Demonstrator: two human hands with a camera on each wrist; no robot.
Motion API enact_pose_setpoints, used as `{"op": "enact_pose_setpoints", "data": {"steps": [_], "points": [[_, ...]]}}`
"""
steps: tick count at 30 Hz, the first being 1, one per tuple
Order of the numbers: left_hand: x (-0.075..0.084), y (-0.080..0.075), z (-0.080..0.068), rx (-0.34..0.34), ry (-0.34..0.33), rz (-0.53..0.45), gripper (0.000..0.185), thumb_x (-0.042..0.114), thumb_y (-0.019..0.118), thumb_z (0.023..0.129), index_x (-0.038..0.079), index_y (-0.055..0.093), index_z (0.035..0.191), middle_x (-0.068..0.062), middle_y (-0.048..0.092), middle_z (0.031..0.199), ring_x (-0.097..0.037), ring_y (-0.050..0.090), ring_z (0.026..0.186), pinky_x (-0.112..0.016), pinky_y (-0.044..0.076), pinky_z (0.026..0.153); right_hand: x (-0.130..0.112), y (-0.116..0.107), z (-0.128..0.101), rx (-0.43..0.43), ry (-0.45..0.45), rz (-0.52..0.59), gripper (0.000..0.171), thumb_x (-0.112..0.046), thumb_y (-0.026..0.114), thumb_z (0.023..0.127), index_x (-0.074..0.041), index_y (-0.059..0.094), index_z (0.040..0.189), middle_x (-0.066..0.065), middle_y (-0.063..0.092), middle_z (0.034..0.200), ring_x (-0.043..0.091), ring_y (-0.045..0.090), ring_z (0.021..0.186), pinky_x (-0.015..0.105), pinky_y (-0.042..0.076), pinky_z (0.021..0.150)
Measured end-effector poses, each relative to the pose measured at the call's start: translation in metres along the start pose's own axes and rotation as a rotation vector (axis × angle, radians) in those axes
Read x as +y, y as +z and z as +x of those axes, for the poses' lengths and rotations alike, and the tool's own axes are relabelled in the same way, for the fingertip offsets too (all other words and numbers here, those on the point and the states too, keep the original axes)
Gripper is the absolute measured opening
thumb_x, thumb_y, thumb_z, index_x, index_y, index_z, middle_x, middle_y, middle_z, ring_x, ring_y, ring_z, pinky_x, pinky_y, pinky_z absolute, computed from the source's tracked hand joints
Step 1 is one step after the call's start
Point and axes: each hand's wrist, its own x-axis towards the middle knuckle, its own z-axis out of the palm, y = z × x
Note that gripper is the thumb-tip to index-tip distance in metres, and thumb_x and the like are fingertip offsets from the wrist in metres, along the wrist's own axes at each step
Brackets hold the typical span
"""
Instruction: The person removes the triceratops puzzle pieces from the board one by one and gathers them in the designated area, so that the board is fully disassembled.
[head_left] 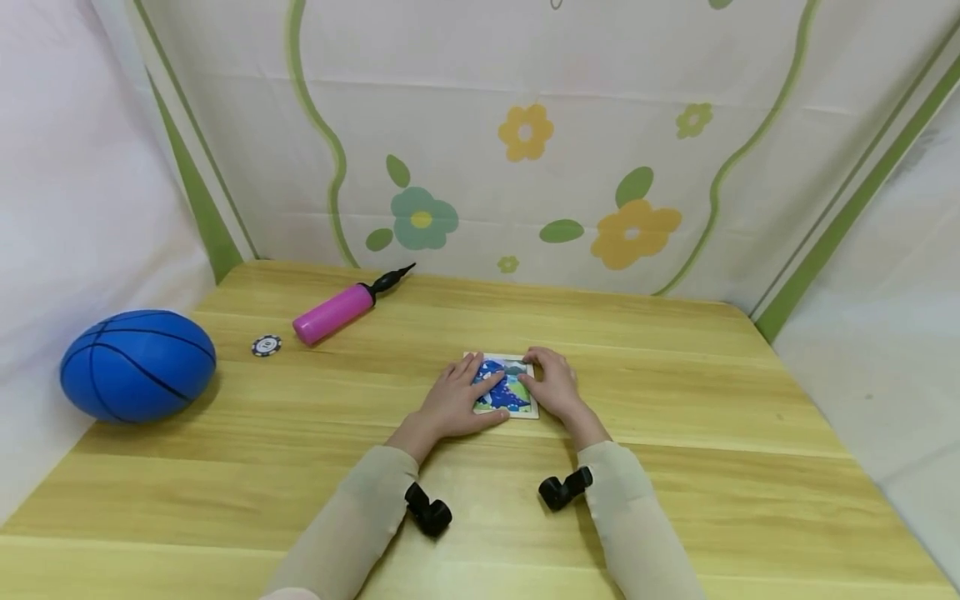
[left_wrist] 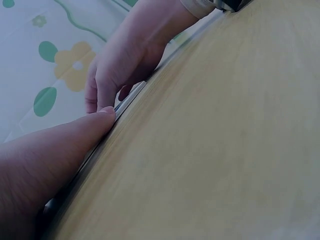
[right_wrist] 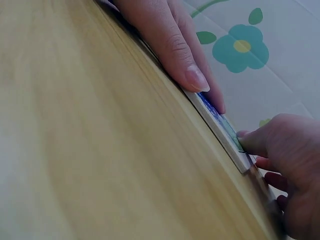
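A small square picture board [head_left: 510,396] with a pale rim and a blue and green picture lies flat on the table. My left hand [head_left: 459,400] rests over its left side, fingers spread, thumb along the near edge. In the right wrist view that thumb lies on the board's pale side [right_wrist: 220,132]. At the right edge, my right hand [head_left: 553,383] grips the board, its thumb on the picture and its other fingers curled by the far right corner. The left wrist view shows the right hand [left_wrist: 125,60] beyond the left thumb [left_wrist: 95,122]. Both hands cover parts of the picture.
On the wood-grain table [head_left: 712,467], a blue ball [head_left: 138,367] with black lines sits at the left. A poker chip [head_left: 266,345] and a pink hand pump [head_left: 333,314] with a black nozzle lie nearby. A flowered curtain [head_left: 465,108] hangs behind the table.
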Motion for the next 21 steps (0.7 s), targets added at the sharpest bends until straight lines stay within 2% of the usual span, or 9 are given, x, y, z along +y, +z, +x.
{"op": "enact_pose_setpoints", "data": {"steps": [8, 11, 15, 18, 21], "points": [[0.0007, 0.0003, 0.0005, -0.003, -0.007, 0.003, 0.071, 0.065, 0.036, 0.078, 0.023, 0.031, 0.135, -0.016, 0.013, 0.141, -0.028, 0.008, 0.128, -0.045, 0.009, 0.100, 0.0018, 0.0019, -0.0002, 0.041, -0.002, 0.045, 0.022, -0.016, 0.061, 0.080, -0.008, 0.055, 0.100, 0.008, 0.049, 0.117, 0.026, 0.035, 0.113, 0.045, 0.016, 0.094], [0.0003, 0.0000, 0.0007, -0.007, -0.009, 0.001, 0.071, 0.064, 0.036, 0.078, 0.023, 0.030, 0.136, -0.015, 0.013, 0.141, -0.028, 0.007, 0.128, -0.045, 0.009, 0.100, 0.0010, 0.0027, 0.0007, 0.061, -0.004, 0.118, 0.023, -0.012, 0.061, 0.079, -0.006, 0.054, 0.100, 0.009, 0.052, 0.107, 0.025, 0.041, 0.104, 0.041, 0.025, 0.092], [0.0005, -0.0003, 0.0016, -0.017, -0.012, -0.006, 0.071, 0.064, 0.036, 0.079, 0.023, 0.029, 0.136, -0.015, 0.011, 0.141, -0.027, 0.005, 0.128, -0.045, 0.007, 0.100, 0.0000, 0.0025, 0.0016, 0.078, 0.008, 0.266, 0.024, -0.005, 0.061, 0.077, -0.002, 0.052, 0.099, 0.009, 0.052, 0.089, 0.022, 0.046, 0.082, 0.034, 0.039, 0.074], [0.0011, -0.0001, 0.0021, -0.024, -0.015, -0.008, 0.072, 0.065, 0.035, 0.078, 0.023, 0.028, 0.136, -0.014, 0.011, 0.141, -0.027, 0.005, 0.128, -0.044, 0.007, 0.100, 0.0003, 0.0015, 0.0020, 0.073, 0.010, 0.306, 0.024, -0.002, 0.061, 0.077, -0.002, 0.053, 0.100, 0.008, 0.050, 0.080, 0.020, 0.045, 0.071, 0.029, 0.039, 0.063], [0.0016, 0.0010, 0.0017, -0.027, -0.026, -0.005, 0.072, 0.066, 0.034, 0.078, 0.024, 0.028, 0.136, -0.014, 0.010, 0.142, -0.027, 0.004, 0.128, -0.044, 0.006, 0.100, 0.0019, 0.0000, 0.0025, 0.038, -0.008, 0.280, 0.025, -0.004, 0.060, 0.079, -0.002, 0.055, 0.103, 0.006, 0.050, 0.078, 0.018, 0.044, 0.068, 0.027, 0.038, 0.060]]}}
